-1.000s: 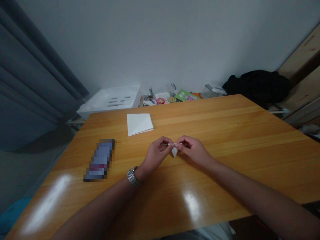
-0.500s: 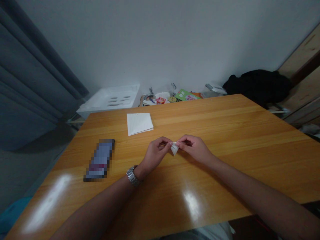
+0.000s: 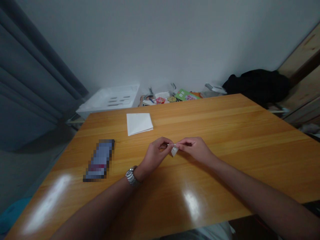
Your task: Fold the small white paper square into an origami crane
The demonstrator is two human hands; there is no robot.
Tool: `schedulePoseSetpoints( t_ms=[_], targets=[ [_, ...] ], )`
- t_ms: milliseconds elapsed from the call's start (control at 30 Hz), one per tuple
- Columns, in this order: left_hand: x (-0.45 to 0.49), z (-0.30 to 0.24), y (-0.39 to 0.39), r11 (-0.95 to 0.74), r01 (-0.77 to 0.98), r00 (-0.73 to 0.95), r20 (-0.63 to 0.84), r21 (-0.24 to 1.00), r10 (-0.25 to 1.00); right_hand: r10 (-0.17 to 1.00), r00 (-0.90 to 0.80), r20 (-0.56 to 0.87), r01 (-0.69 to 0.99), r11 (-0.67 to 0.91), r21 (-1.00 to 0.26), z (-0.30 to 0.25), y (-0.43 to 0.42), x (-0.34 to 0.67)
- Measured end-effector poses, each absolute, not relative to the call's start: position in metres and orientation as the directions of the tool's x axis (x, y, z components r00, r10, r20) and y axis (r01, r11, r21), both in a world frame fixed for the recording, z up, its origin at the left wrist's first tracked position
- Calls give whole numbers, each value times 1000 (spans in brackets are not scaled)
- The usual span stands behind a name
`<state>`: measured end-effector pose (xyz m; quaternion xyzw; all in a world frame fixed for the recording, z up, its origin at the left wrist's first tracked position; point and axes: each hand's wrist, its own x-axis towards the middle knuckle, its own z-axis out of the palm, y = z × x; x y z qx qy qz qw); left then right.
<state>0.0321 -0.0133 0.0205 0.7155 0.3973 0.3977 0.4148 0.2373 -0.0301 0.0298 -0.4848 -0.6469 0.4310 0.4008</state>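
Observation:
Over the middle of the wooden table (image 3: 225, 140), my left hand (image 3: 157, 154) and my right hand (image 3: 195, 149) meet, both pinching a small folded piece of white paper (image 3: 174, 150). Fingers of each hand are closed on its upper edge, and a folded point hangs down between them just above the tabletop. A metal watch (image 3: 131, 176) is on my left wrist.
A stack of white paper sheets (image 3: 139, 123) lies farther back on the table. A blurred dark rectangular object (image 3: 99, 160) lies to the left. Behind the table are a white plastic bin (image 3: 110, 99), small clutter (image 3: 170, 97) and a black bag (image 3: 257, 85). Grey curtains hang at left.
Both hands stay pinched on the small paper; the fingers shift slightly and the paper's folded point turns a little between them.

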Motion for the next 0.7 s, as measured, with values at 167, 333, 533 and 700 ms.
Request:
schedulePoseSetpoints(
  t_ms=[167, 333, 533, 700],
  targets=[
    [30, 21, -12, -338, 257, 358, 235, 906, 904, 955, -277, 110, 279, 189, -941, 28, -28, 242],
    [29, 20, -10, -328, 268, 335, 231, 906, 913, 943, -310, 123, 259, 208, -943, 24, -26, 243],
    [31, 21, -9, -297, 258, 303, 215, 919, 928, 948, -304, 99, 129, 144, -981, 21, -25, 238],
    [31, 22, -9, -279, 251, 288, 204, 927, 936, 967, -230, 108, 108, 136, -985, 22, -25, 236]
  ],
)
